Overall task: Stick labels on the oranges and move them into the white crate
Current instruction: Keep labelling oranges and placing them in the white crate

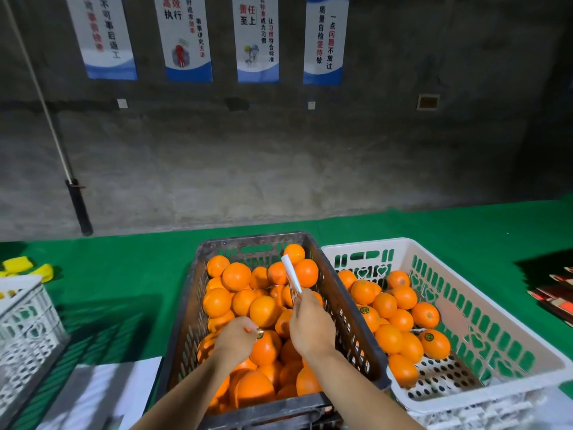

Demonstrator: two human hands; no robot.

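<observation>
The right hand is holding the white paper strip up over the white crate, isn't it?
Not quite. The right hand does hold the white paper strip up in its fingers, but over the dark crate full of oranges, not over the white crate beside it. The head view shows this.

Dim, murky wall behind brightly lit oranges; hard shadows, wide-angle bending at edges.
</observation>
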